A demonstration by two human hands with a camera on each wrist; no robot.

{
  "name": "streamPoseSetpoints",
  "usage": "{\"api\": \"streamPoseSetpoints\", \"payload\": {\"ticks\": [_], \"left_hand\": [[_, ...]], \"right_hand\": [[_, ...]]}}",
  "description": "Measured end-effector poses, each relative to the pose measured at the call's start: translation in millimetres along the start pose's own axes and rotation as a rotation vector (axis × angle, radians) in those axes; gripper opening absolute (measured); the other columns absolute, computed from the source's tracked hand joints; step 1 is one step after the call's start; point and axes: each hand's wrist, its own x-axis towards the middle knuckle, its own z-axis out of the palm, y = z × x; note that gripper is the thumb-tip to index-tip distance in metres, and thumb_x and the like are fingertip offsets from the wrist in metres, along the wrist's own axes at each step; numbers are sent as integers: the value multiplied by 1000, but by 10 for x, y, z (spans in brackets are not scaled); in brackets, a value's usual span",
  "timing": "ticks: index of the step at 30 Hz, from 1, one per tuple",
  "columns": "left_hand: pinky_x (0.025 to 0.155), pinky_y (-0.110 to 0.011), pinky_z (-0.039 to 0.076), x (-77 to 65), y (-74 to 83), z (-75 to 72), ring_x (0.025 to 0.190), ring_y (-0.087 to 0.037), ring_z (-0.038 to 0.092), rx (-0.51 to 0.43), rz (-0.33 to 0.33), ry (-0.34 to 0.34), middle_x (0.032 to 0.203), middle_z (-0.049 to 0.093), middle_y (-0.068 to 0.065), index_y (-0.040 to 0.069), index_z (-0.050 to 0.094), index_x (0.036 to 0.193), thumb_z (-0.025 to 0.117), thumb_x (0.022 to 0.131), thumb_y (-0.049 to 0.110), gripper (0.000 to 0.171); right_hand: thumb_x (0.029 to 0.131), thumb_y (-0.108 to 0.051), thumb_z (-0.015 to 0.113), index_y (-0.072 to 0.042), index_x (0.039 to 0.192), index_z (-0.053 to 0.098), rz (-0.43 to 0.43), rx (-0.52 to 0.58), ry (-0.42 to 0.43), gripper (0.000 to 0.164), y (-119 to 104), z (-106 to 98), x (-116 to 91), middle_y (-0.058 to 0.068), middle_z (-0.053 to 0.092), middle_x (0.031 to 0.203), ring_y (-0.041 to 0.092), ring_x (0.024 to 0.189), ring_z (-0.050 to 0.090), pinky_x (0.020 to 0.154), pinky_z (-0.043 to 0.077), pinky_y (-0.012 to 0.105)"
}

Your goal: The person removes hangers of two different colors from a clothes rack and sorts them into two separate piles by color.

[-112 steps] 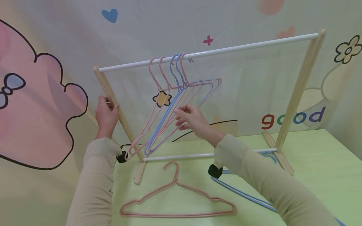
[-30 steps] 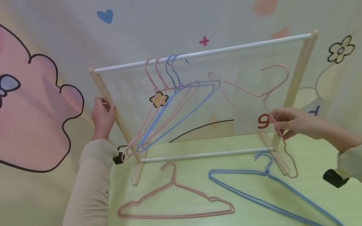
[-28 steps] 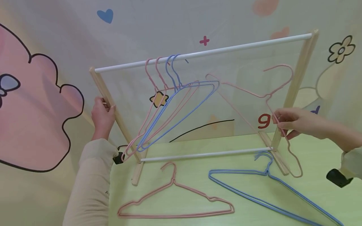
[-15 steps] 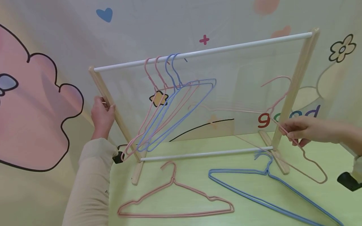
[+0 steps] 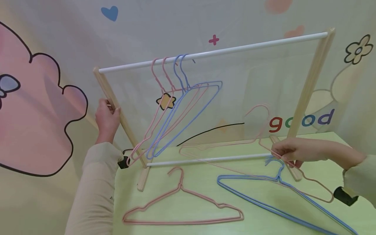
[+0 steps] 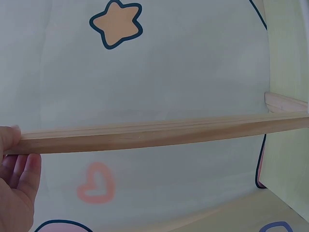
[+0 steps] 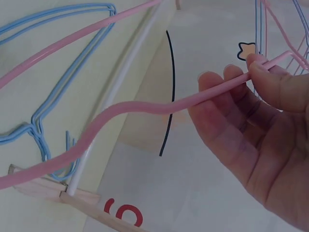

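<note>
My left hand holds the left wooden post of the rack, thumb on one side and fingers on the other, as the left wrist view also shows. On the right, my right hand pinches one shoulder of a pink wire hanger between thumb and fingers. This hanger tilts low over the table, its hook pointing up and its outline crossing the blue wire hangers that lie there. Two pink hangers and two blue hangers hang towards the left of the white bar.
Stacked pink hangers lie on the pale green table near the front. The rack's right post stands behind my right hand, and a lower white rod joins the feet. A printed cloth hangs behind.
One pink hanger has left the bar and moved right in my right hand. Over the last second it has been lowered and tipped flatter towards the table. My left hand stays on the post.
</note>
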Motion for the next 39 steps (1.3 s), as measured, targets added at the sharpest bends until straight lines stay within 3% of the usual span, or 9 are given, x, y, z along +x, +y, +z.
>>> {"api": "streamPoseSetpoints", "payload": {"ticks": [6, 13, 19, 26, 39], "left_hand": [[81, -41, 46, 8, 0, -3, 99, -29, 55, 5, 11, 6, 110, 53, -19, 1, 37, 117, 50, 88, 16, 35], [82, -40, 47, 8, 24, -9, 99, -28, 55, 6, 5, 2, 111, 53, -19, 2, 37, 118, 50, 88, 17, 36], [81, -40, 47, -5, 42, 2, 99, -28, 55, 2, -15, -17, 110, 53, -19, 2, 36, 118, 49, 89, 16, 35], [82, -41, 47, -1, 34, -7, 99, -28, 55, 10, -19, -12, 110, 53, -19, 2, 37, 118, 50, 88, 17, 36], [82, -40, 47, 1, 24, -16, 98, -28, 55, 7, -10, 4, 109, 53, -19, 2, 37, 116, 51, 88, 16, 35]], "right_hand": [[90, -6, 44, -4, 82, 44, 1, -9, -42, 9, -66, 138, 206, 1, 47, 68, 11, 60, 52, 51, 47, 26], [88, 1, 42, -5, 77, 44, 7, -15, -109, 13, -143, 382, 547, 1, 45, 65, 9, 54, 47, 46, 40, 17], [89, 0, 43, -6, 76, 45, 49, -55, -145, 14, -209, 593, 816, 0, 46, 64, 10, 54, 47, 46, 41, 18], [88, 2, 42, -6, 74, 47, 12, -85, -194, 16, -305, 766, 1134, 0, 48, 61, 10, 51, 50, 47, 46, 22], [90, 0, 43, -5, 75, 47, -9, -5, -299, 16, -445, 1034, 1653, 1, 49, 61, 13, 50, 51, 44, 46, 23]]}}
